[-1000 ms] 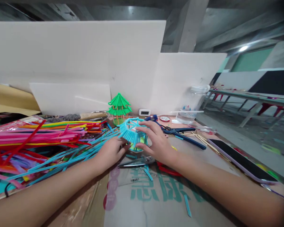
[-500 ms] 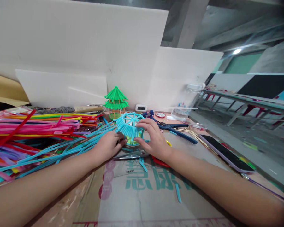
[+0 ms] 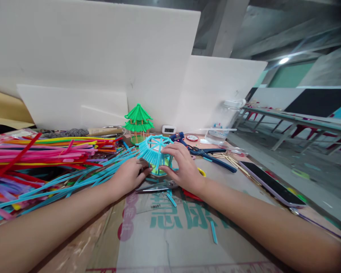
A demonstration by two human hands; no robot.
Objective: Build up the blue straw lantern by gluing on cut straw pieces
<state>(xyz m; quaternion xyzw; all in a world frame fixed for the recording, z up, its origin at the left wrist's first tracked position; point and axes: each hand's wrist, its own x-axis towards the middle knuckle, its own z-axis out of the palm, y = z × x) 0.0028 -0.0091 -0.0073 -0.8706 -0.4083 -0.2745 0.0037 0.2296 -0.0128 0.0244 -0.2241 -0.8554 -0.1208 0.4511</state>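
A small light-blue pavilion model (image 3: 155, 151) made of pipe cleaners stands on the table in front of me. My left hand (image 3: 129, 176) is closed on its lower left side, fingers pinched at the base. My right hand (image 3: 182, 167) curves round its right side, fingertips touching the roof edge and the pillars. A finished green pavilion model (image 3: 138, 121) stands just behind it. Metal scissors (image 3: 156, 186) lie on the cardboard right below both hands.
A big heap of coloured pipe cleaners (image 3: 39, 159) covers the left of the table. Blue-handled pliers (image 3: 213, 155), wooden sticks (image 3: 233, 161) and a phone (image 3: 269, 184) lie to the right. White foam boards (image 3: 102, 68) stand behind. Cut blue pieces (image 3: 213, 231) lie on the cardboard (image 3: 173, 242).
The view tilted up and shifted slightly a second ago. Both hands stay on the blue model, with only small finger shifts since.
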